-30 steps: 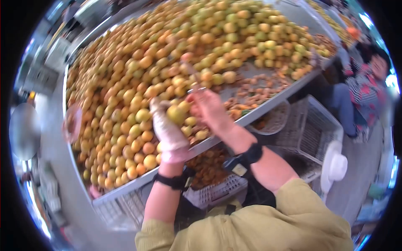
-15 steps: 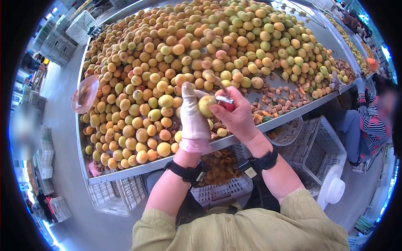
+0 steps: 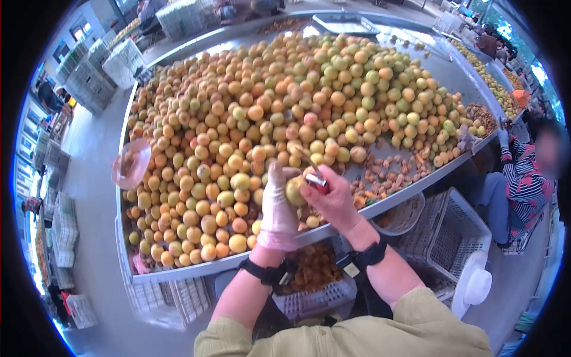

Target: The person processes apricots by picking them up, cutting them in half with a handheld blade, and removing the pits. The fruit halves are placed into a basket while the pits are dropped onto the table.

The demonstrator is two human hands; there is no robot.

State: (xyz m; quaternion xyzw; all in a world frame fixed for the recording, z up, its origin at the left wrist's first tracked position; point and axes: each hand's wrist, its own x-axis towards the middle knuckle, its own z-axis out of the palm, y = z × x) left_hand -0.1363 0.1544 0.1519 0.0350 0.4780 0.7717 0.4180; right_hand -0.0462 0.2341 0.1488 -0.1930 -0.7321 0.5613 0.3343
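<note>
Pink bowl (image 3: 131, 165) sits left on the heaped tabletop (image 3: 178, 273); gloved left hand (image 3: 278, 207) keeps its fingers clamped round an apricot (image 3: 295, 191); right hand (image 3: 333, 199), gripping a knife (image 3: 316, 178), has closed in against it (slightly apart a second ago), so cutting looks under way

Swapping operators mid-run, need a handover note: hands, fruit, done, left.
Left hand: gloved, gripping one apricot over the table edge.
Right hand: bare, holding a small knife with its blade at that apricot.
Things: big heap of whole apricots on the table; loose pits on the bare patch to the right; crate under the table edge with cut fruit in it.
Done: some fruit cut, pits piled up.
Left: the apricot in hand and the whole heap.
</note>
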